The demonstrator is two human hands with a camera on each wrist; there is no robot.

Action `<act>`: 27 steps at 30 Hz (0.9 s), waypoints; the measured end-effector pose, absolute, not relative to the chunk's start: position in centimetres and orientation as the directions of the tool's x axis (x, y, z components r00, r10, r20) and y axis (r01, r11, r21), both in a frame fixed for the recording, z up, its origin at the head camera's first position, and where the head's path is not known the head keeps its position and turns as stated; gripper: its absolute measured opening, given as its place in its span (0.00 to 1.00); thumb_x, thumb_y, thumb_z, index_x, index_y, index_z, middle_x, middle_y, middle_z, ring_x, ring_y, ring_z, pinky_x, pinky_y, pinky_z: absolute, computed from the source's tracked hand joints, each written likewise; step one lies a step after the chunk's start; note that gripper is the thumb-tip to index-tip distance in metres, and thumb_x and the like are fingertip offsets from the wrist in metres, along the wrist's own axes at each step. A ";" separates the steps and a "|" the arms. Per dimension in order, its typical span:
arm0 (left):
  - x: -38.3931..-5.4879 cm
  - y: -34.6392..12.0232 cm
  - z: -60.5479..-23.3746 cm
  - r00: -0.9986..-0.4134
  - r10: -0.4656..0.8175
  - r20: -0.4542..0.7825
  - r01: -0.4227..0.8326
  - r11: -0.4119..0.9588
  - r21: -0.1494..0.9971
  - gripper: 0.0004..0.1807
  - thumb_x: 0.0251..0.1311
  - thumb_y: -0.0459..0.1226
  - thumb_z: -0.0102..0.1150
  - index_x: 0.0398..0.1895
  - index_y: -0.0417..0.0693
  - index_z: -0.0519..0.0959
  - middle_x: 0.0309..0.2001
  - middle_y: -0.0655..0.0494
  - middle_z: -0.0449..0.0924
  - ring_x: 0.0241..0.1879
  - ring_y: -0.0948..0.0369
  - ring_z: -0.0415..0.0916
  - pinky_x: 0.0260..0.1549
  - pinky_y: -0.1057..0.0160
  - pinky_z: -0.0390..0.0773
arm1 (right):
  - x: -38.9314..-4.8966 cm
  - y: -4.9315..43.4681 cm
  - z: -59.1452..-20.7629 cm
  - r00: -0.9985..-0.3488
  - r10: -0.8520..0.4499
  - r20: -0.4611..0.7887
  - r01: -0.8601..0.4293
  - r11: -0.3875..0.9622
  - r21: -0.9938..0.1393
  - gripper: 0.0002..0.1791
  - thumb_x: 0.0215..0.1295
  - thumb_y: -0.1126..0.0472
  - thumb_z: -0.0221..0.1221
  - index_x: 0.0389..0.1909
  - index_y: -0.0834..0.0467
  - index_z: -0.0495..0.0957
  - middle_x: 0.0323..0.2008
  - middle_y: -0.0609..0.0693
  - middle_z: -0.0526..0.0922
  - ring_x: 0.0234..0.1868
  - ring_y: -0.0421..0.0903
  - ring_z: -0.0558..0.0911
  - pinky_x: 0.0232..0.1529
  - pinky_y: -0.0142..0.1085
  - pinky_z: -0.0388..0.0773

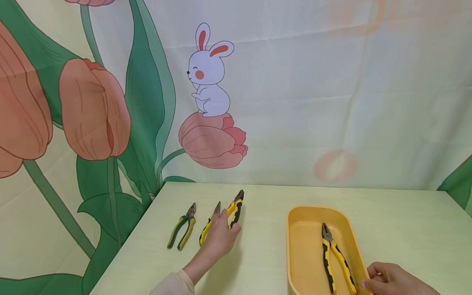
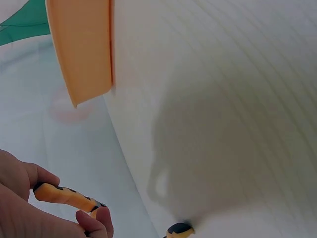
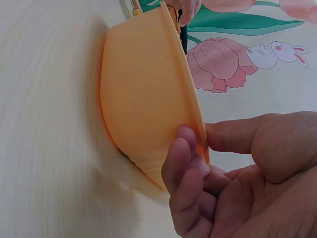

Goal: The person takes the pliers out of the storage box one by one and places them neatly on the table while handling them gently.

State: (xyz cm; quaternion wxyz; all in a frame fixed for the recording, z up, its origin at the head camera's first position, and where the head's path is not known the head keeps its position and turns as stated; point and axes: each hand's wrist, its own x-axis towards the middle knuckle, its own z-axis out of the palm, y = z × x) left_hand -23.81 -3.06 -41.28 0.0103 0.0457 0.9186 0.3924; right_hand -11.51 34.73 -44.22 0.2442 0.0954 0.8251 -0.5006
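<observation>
My left hand (image 1: 220, 237) grips a pair of yellow-and-black pliers (image 1: 240, 195) by the handles, jaws pointing away from me. In the left wrist view the thumb and fingers hold a handle (image 2: 69, 196). Needle-nose pliers (image 1: 204, 233) with yellow-and-black handles lie on the table beside and partly behind that hand. My right hand (image 1: 396, 278) pinches the near right rim of a yellow plastic tray (image 1: 289, 246); in the right wrist view the thumb is on one side of the rim and the fingers are curled on the other. Inside the tray lie yellow-and-black pliers (image 1: 327, 234).
Green-and-yellow pliers (image 1: 191, 211) lie on the pale table (image 1: 258, 229), left of my left hand. Behind the table's far edge hangs a cloth (image 1: 295, 102) printed with tulips and a rabbit.
</observation>
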 end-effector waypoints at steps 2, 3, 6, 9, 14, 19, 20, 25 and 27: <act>-23.8 -3.0 -41.6 -0.996 0.089 0.011 0.069 0.683 0.727 0.38 0.68 0.37 0.54 0.77 0.27 0.57 0.71 0.28 0.60 0.67 0.38 0.67 0.60 0.39 0.70 | -11.5 34.6 -44.2 -0.860 -0.069 -0.505 0.414 0.484 -0.771 0.08 0.79 0.64 0.55 0.42 0.68 0.73 0.28 0.49 0.74 0.30 0.46 0.78 0.36 0.32 0.77; -23.8 -2.9 -41.7 -0.996 0.089 0.009 0.068 0.682 0.728 0.38 0.68 0.36 0.55 0.76 0.27 0.57 0.70 0.28 0.60 0.67 0.38 0.66 0.60 0.39 0.70 | -11.5 34.5 -44.2 -0.859 -0.058 -0.508 0.420 0.487 -0.766 0.08 0.79 0.64 0.55 0.42 0.68 0.73 0.28 0.50 0.75 0.30 0.46 0.78 0.36 0.33 0.77; -23.9 -2.8 -41.9 -0.996 0.088 0.008 0.066 0.680 0.730 0.38 0.67 0.36 0.55 0.76 0.25 0.57 0.70 0.26 0.60 0.66 0.38 0.66 0.61 0.39 0.70 | -11.5 34.4 -44.2 -0.858 -0.046 -0.511 0.426 0.490 -0.760 0.08 0.79 0.64 0.55 0.42 0.68 0.73 0.28 0.50 0.75 0.30 0.46 0.78 0.36 0.33 0.77; -23.9 -2.8 -42.2 -0.996 0.088 0.006 0.065 0.684 0.727 0.38 0.66 0.35 0.55 0.75 0.25 0.57 0.70 0.24 0.59 0.67 0.37 0.65 0.62 0.39 0.69 | -11.5 34.4 -44.2 -0.859 -0.046 -0.510 0.425 0.490 -0.761 0.08 0.79 0.64 0.54 0.42 0.68 0.73 0.28 0.50 0.75 0.30 0.46 0.78 0.36 0.33 0.77; -24.0 -2.8 -42.6 -0.995 0.100 0.011 0.078 0.695 0.715 0.38 0.64 0.35 0.56 0.74 0.23 0.58 0.68 0.23 0.59 0.68 0.35 0.64 0.62 0.39 0.68 | -11.5 34.5 -44.2 -0.862 -0.062 -0.504 0.415 0.486 -0.769 0.08 0.79 0.64 0.54 0.42 0.68 0.73 0.28 0.50 0.75 0.30 0.46 0.78 0.36 0.32 0.77; -24.2 -2.9 -43.0 -0.995 0.101 0.006 0.074 0.693 0.717 0.38 0.65 0.35 0.55 0.74 0.22 0.57 0.69 0.21 0.58 0.70 0.35 0.60 0.63 0.38 0.67 | -11.5 34.7 -44.3 -0.864 -0.094 -0.494 0.394 0.482 -0.782 0.09 0.79 0.63 0.54 0.42 0.68 0.73 0.28 0.49 0.75 0.30 0.46 0.78 0.36 0.32 0.77; -24.3 -2.9 -43.0 -0.995 0.101 0.006 0.074 0.693 0.717 0.38 0.65 0.35 0.55 0.74 0.21 0.57 0.69 0.21 0.58 0.70 0.34 0.60 0.63 0.38 0.67 | -11.5 34.7 -44.3 -0.865 -0.098 -0.492 0.392 0.482 -0.784 0.09 0.79 0.63 0.55 0.42 0.68 0.73 0.28 0.49 0.75 0.30 0.45 0.78 0.36 0.32 0.77; -24.5 -2.8 -43.2 -0.996 0.095 -0.001 0.065 0.693 0.718 0.39 0.65 0.34 0.54 0.74 0.20 0.55 0.70 0.20 0.56 0.71 0.34 0.59 0.59 0.38 0.69 | -11.5 34.9 -44.4 -0.867 -0.104 -0.488 0.387 0.477 -0.789 0.10 0.79 0.63 0.55 0.42 0.68 0.73 0.27 0.49 0.74 0.30 0.46 0.78 0.35 0.32 0.76; -24.6 -2.7 -43.2 -0.996 0.090 -0.006 0.058 0.691 0.720 0.38 0.65 0.34 0.54 0.74 0.20 0.56 0.70 0.20 0.56 0.70 0.34 0.59 0.57 0.38 0.70 | -11.5 34.9 -44.4 -0.867 -0.112 -0.486 0.383 0.474 -0.793 0.10 0.79 0.62 0.55 0.42 0.68 0.73 0.27 0.49 0.74 0.30 0.45 0.78 0.35 0.31 0.76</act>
